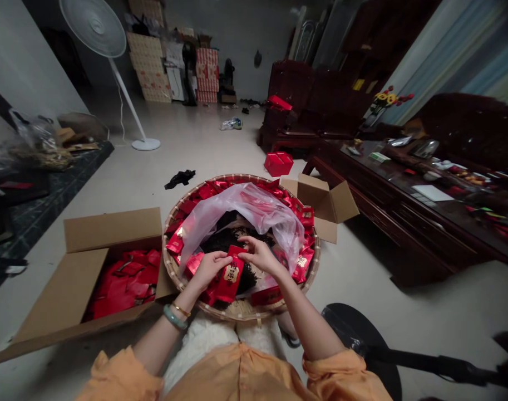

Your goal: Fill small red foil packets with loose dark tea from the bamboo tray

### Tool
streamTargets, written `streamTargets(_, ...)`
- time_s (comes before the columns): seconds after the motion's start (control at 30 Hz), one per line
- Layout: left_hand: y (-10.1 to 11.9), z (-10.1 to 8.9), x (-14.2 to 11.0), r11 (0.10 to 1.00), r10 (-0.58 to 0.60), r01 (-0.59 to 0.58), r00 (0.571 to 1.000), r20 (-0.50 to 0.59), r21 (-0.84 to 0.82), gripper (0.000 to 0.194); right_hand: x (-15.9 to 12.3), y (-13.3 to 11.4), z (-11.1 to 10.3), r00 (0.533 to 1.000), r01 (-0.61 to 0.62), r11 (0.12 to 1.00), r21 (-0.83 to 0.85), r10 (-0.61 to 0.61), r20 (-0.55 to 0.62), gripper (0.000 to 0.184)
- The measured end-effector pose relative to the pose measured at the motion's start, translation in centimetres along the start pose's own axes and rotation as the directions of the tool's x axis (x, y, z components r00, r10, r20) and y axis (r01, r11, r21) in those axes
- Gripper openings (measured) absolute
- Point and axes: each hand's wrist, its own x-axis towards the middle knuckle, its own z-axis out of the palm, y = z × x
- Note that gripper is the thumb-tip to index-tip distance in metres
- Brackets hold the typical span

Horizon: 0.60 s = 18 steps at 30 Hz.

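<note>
Between my two hands is a red packet (231, 274) with gold and black lettering, held upright over a round woven basket (316, 262). My left hand (212, 268) pinches its upper left edge. With fingers bent, my right hand (257, 253) grips its upper right corner. Beneath them an opened clear plastic bag (254, 203) lies in the basket, with dark, dry, twisted leaf-like stuff (224, 239) inside. More red packets (301, 264) ring the bag along the basket's rim. Whether the packet's top is open I cannot make out.
At the left stands an open cardboard box (65, 284) full of red packets. Another open carton (333, 203) sits behind the basket at right, near a red box (279, 164). A dark wooden table (374, 206) and a white fan (145, 144) stand farther off.
</note>
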Motion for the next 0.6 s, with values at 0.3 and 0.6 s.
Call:
streamTargets(0.3,0.0,2.0,-1.5,0.963,-0.128,0.178,0.962,0.241,-0.201,0.057,0.6,1.2,1.3,0.993,-0.108,0.993,0.042,0.109,-0.033,0.023)
streamTargets(0.6,-1.2,2.9,-1.3,0.965,-0.209,0.237,0.953,0.221,-0.113,0.048,0.8,0.6,1.5,0.992,-0.044,0.949,-0.311,0.005,-0.123,0.036)
